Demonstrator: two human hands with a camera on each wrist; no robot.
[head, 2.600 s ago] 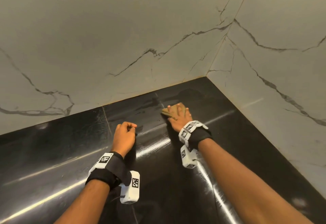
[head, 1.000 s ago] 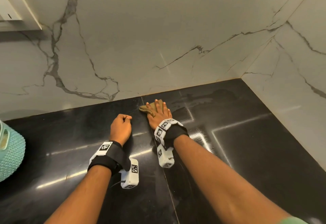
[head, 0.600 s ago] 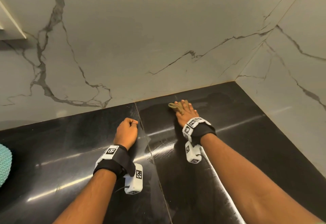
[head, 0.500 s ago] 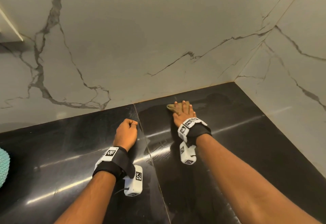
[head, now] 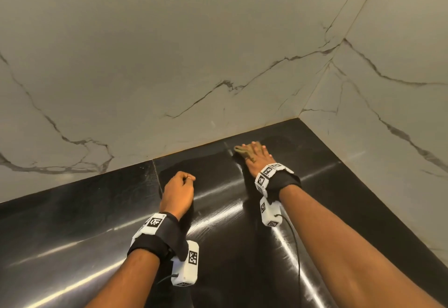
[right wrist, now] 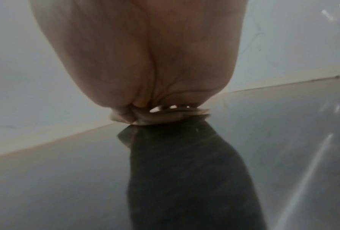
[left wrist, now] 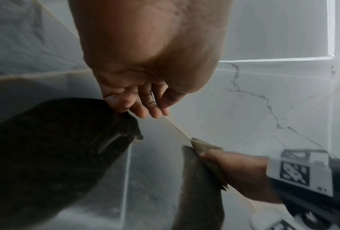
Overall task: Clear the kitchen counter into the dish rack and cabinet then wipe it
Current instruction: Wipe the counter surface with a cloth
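A small tan cloth (head: 240, 150) lies on the glossy black counter (head: 327, 198) close to the back wall. My right hand (head: 255, 156) lies flat on the cloth with straight fingers, pressing it down, and covers most of it. The cloth (right wrist: 165, 116) shows as a thin folded edge under the palm in the right wrist view, and the cloth (left wrist: 206, 149) also peeks out under the fingers in the left wrist view. My left hand (head: 178, 192) rests as a loose fist on the counter to the left, with nothing in it; its fingers (left wrist: 143, 109) curl inward.
White marble-veined walls (head: 218, 65) meet in a corner at the back right. A seam (head: 156, 174) crosses the counter near my left hand. Wet streaks shine on the dark surface.
My right hand has slid the cloth right, then a little further back toward the wall. The left fist has stayed in place. The teal object at the far left has left the view.
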